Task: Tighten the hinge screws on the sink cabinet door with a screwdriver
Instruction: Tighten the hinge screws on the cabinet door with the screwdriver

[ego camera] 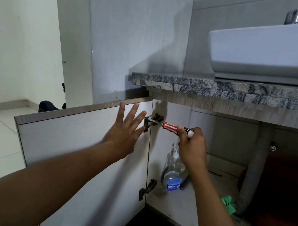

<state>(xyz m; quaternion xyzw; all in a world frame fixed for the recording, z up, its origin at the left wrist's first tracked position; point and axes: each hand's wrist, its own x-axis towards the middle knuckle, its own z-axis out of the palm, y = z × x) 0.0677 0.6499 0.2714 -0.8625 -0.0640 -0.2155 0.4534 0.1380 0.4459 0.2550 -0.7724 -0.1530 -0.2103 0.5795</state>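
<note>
The white cabinet door [75,140] stands swung open to the left. My left hand [124,130] lies flat against its inner face, fingers spread, just left of the upper hinge [149,122]. My right hand [191,147] grips a screwdriver [172,128] with a red-and-white striped handle. Its shaft points left, with the tip at the upper hinge. A lower hinge [147,189] joins the door to the cabinet side near the bottom.
A granite countertop [224,90] with a white basin [271,51] overhangs the open cabinet. Inside stand a clear pump bottle [173,175], a green cloth [229,204] and a grey corrugated drain hose [254,175]. Tiled floor lies to the left.
</note>
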